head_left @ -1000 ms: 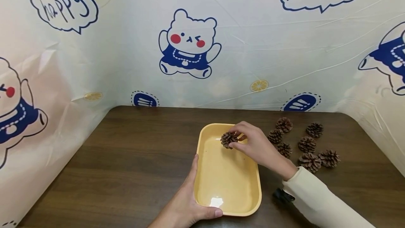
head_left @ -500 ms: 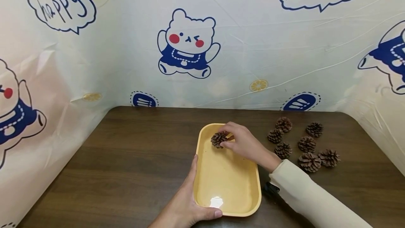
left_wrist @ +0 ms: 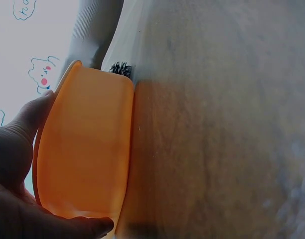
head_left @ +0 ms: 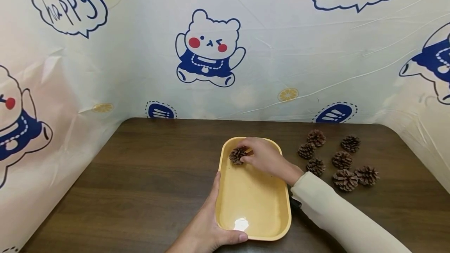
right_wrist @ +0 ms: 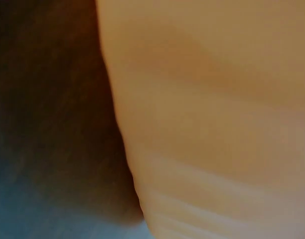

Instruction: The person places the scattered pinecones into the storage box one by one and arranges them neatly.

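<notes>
A yellow rectangular tray (head_left: 253,206) lies on the table in the head view. My left hand (head_left: 211,223) holds its near left corner, index finger along the left side and thumb along the near edge. From the left wrist view, the same tray (left_wrist: 87,144) shows side-on, orange-tinted, between thumb and fingers of the left hand (left_wrist: 18,164). My right hand (head_left: 267,157) reaches over the right rim and pinches a brown pine cone (head_left: 237,155) in the tray's far left corner. The right wrist view is a blurred close-up that hides the pine cone.
Right of the tray, several more pine cones (head_left: 342,160) are spread on the dark wooden table (head_left: 151,179). A patterned cloth (head_left: 274,61) with bear drawings hangs behind and along both sides of the table.
My right hand has carried the pine cone leftward and slightly down, from over the tray's far middle to its far left corner. The left hand and tray have stayed in place.
</notes>
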Motion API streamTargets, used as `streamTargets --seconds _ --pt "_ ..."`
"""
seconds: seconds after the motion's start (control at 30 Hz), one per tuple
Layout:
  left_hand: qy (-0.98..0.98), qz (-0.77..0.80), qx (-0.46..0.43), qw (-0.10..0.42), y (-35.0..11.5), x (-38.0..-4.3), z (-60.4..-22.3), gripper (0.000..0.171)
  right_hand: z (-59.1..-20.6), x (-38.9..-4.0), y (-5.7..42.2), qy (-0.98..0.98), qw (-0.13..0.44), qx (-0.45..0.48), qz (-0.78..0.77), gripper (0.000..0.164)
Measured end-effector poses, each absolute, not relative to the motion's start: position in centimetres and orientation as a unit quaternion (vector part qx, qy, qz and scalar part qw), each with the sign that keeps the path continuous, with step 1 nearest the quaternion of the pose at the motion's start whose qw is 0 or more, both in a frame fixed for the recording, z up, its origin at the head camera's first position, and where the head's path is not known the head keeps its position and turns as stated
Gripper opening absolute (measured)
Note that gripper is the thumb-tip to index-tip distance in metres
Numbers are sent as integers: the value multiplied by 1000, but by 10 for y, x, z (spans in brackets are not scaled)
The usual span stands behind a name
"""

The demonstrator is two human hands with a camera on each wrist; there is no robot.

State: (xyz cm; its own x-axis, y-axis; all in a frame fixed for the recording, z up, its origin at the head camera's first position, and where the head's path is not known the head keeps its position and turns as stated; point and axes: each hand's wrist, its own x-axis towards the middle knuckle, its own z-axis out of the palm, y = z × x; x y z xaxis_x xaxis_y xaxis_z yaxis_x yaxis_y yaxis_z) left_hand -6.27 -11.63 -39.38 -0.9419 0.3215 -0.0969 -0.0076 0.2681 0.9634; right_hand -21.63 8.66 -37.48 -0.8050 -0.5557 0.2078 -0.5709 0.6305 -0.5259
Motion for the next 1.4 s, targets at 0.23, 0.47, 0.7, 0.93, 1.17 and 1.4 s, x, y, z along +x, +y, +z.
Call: streamTargets --seconds 0.23,0.47,0.7,0.93,1.17,1.4 --pt "778 605 105 135 -116 -63 -394 149 -376 -219 85 -909 15 316 271 31" --pt "777 606 101 136 -115 -63 -394 149 -378 -220 85 -902 4 333 274 31" --pt "781 601 106 137 -116 -63 -394 148 -381 -220 85 -897 6 349 272 31" --pt "777 605 107 136 -115 -63 -393 149 -380 -221 84 -896 -8 350 274 34" --pt "776 605 110 140 -116 -64 -393 148 -382 -221 84 -894 1 357 271 33" --pt "771 611 116 138 -116 -64 -394 148 -381 -221 83 -893 -1 356 274 35"
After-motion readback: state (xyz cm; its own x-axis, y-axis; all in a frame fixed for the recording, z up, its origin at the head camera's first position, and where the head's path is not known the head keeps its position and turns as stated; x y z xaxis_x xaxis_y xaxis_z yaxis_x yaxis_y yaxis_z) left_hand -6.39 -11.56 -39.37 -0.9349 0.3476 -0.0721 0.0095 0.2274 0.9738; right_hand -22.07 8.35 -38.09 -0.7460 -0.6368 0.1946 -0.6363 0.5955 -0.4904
